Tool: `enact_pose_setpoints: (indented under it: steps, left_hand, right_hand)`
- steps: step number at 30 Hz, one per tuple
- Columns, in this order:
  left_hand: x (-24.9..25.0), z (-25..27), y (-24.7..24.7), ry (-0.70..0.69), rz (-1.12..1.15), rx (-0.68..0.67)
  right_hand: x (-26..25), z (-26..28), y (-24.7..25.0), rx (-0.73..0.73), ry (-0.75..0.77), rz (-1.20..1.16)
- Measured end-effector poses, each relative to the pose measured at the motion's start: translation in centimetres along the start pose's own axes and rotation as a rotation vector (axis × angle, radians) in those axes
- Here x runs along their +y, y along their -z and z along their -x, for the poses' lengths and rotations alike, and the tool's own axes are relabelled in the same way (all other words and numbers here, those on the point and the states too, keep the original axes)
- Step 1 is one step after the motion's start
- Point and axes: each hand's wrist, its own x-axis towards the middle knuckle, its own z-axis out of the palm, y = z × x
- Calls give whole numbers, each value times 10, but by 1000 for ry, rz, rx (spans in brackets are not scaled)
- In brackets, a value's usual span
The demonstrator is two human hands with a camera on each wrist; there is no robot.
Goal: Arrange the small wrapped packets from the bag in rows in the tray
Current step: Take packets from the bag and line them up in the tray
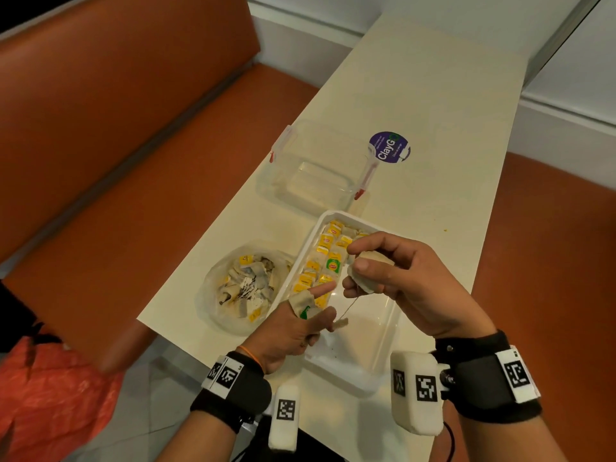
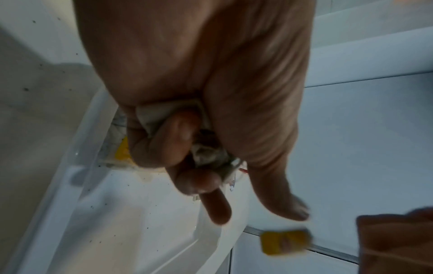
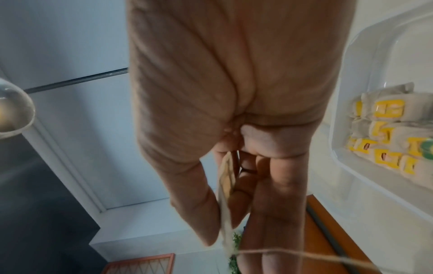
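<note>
Right hand [image 1: 393,278] pinches a packet [image 1: 361,281] (string dangling) above the tray [image 1: 383,335].

Bare hands with camera rigs strapped at both wrists

The left hand [image 1: 289,331] and right hand [image 1: 405,278] are bare; each wrist carries a wide black band with a white strip printed with black square codes, plus a white padded block bearing similar codes. A thin orange thread circles the left wrist; a black cable trails below the right block.
</note>
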Motion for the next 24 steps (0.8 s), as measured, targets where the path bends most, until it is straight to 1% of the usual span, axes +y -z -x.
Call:
enact_pose_setpoints:
  steps: [2,6,8,10,14,18,20,24]
  left_hand:
    - [-1,0,-2,35,43,-68]
    - [-8,2,-12,65,238,-180]
    - [-10,1,-19,69,298,-208]
    - [-10,-1,-27,73,285,-207]
    - [-11,-5,-38,108,297,-178]
    - [-15,-3,-44,98,424,-162]
    - [-14,-1,-43,71,448,-110]
    - [-12,-2,-37,42,458,53]
  right_hand:
    - [2,-3,3,4,3,-59]
    - [14,-11,7,22,-27,-190]
    - [23,-12,9,-11,-40,-298]
    - [32,-13,10,-24,-58,-389]
    - [44,-11,15,-43,-75,-469]
    - [51,-12,20,-5,-83,-440]
    - [54,-12,24,25,-73,-425]
    - [61,-9,33,65,-85,-424]
